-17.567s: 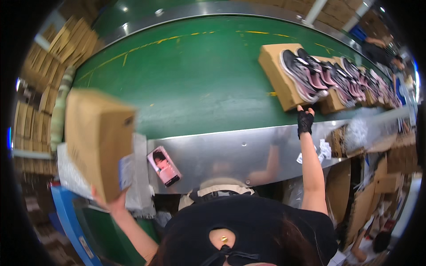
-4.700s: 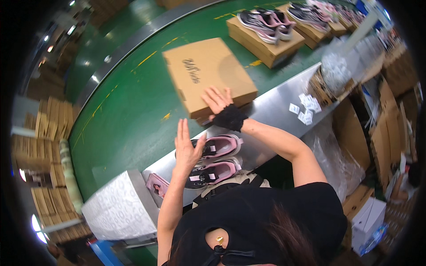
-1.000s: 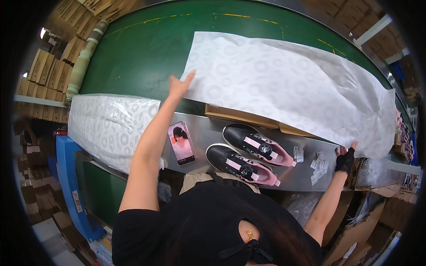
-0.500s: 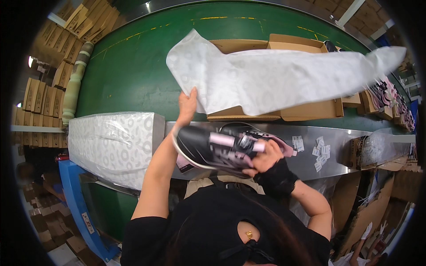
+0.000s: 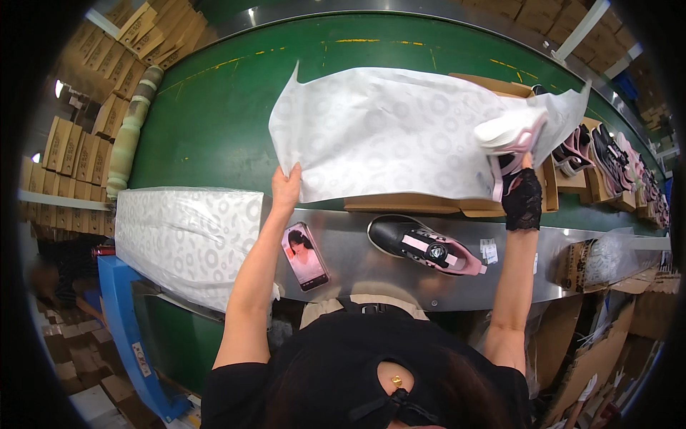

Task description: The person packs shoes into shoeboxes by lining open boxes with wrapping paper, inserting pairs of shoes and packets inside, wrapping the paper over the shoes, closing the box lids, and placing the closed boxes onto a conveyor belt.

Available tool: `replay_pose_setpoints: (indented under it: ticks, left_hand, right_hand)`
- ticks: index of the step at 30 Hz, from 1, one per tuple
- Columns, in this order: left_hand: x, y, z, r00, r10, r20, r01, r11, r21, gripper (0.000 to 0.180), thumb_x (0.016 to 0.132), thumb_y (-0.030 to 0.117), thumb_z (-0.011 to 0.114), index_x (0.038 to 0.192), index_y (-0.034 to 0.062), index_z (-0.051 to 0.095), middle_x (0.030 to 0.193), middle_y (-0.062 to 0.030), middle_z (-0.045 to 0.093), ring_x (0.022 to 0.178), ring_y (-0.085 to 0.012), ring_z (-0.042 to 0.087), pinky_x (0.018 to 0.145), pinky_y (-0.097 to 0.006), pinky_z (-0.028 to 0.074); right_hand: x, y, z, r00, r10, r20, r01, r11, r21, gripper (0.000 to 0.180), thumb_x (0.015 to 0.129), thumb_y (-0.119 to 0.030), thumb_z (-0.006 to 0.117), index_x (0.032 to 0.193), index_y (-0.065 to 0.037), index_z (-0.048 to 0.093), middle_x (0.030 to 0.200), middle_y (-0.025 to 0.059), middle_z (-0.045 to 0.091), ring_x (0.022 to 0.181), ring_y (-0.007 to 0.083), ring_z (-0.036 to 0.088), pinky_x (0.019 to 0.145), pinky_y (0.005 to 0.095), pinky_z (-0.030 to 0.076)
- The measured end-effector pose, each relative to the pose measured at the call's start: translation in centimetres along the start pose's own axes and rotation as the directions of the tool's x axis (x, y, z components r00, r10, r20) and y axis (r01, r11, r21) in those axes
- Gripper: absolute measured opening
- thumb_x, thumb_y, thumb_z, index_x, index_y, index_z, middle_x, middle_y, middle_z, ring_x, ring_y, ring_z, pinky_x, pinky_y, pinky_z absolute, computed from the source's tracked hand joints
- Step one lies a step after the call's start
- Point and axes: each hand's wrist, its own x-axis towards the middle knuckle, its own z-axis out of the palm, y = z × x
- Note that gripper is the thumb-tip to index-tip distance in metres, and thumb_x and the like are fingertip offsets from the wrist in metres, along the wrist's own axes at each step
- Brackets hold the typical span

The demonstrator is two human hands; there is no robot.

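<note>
My left hand (image 5: 286, 188) pinches the near left corner of a patterned white tissue paper sheet (image 5: 379, 136). The sheet lies spread over an open cardboard shoe box (image 5: 400, 204), hiding most of it. Toward the sheet's right end, my right hand (image 5: 524, 191), in a black lace fingerless glove, grips a sneaker (image 5: 509, 134). Its white sole faces up, and pink and black show below; it is slightly blurred. A second sneaker (image 5: 432, 248), black and pink with a round dial on top, rests upright on the steel ledge (image 5: 343, 250) nearer me.
A phone (image 5: 306, 257) with a lit screen lies on the ledge, beside a plastic-covered stack of tissue paper (image 5: 186, 239). Small white packets (image 5: 489, 250) lie right of the sneaker. Boxes of shoes (image 5: 611, 161) stand at far right on the green belt (image 5: 214, 121).
My right hand has carried one sneaker away from me and rightward onto the tissue paper, turning its sole up. The sheet has settled flatter over the box. The phone is now uncovered.
</note>
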Motion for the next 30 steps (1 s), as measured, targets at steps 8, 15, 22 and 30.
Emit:
replay_pose_setpoints:
  ticks: [8,15,22,30]
  left_hand:
    - [0.2,9.1,-2.1,0.959,0.283,0.027,-0.278,0.915,0.292,0.023,0.081,0.02,0.053,0.092,-0.0001,0.054,0.072,-0.0156,0.06,0.066,-0.0274,0.059,0.061,-0.034,0.045]
    - [-3.4,14.7,5.2,0.652,0.479,0.588,-0.653,0.748,0.115,0.061,0.075,0.023,0.063,0.123,0.0004,0.034,0.121,-0.0187,0.042,0.104,-0.0287,0.048,0.085,-0.031,0.04]
    - [0.1,7.1,10.2,0.772,0.47,0.427,-0.574,0.804,0.152,0.049,0.085,0.033,0.046,0.125,0.0048,0.037,0.121,-0.0177,0.044,0.107,-0.0317,0.046,0.09,-0.039,0.035]
    - [-0.9,4.8,13.2,0.687,0.141,0.713,-0.724,0.221,0.653,0.063,0.071,0.047,0.058,0.122,0.0132,0.043,0.133,-0.0199,0.026,0.123,-0.0379,0.022,0.092,-0.063,0.014]
  right_hand:
    - [1.5,11.9,3.9,0.879,0.043,0.476,0.432,0.355,-0.829,0.032,0.072,-0.03,0.063,0.064,0.0,0.055,0.051,0.0136,0.049,0.048,0.0215,0.049,0.048,0.0325,0.039]
    - [0.3,21.8,4.7,0.717,0.561,0.414,0.444,0.09,-0.891,0.044,0.069,-0.031,0.058,0.098,0.001,0.049,0.084,0.0202,0.058,0.079,0.0324,0.057,0.07,0.0366,0.045]
    - [-0.5,9.2,-1.6,0.998,0.009,0.063,0.02,0.896,-0.444,0.065,0.082,-0.017,0.054,0.133,-0.016,0.014,0.117,0.0109,0.046,0.1,0.0254,0.054,0.072,0.0298,0.044]
    - [-8.9,1.9,-5.5,0.967,-0.244,0.074,0.233,0.726,-0.647,0.034,0.086,-0.019,0.05,0.116,-0.006,0.041,0.109,0.0066,0.049,0.089,0.0187,0.055,0.073,0.0242,0.043]
